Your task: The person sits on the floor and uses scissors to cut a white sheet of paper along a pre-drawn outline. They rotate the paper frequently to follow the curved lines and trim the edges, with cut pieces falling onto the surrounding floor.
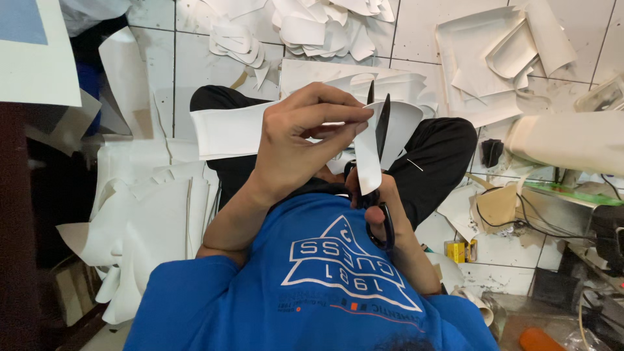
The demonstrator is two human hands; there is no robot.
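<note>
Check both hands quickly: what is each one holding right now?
Left hand: closed, pinching the white sheet piece.
Right hand: closed around the black scissors, blades open at the sheet.

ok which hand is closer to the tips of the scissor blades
Left. The left hand pinches the white piece right beside the blade tips; the right hand is lower down, gripping the scissors by their handles.

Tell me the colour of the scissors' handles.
Black, as are the blades; the scissors show best in the head view, held in the right hand.
</note>
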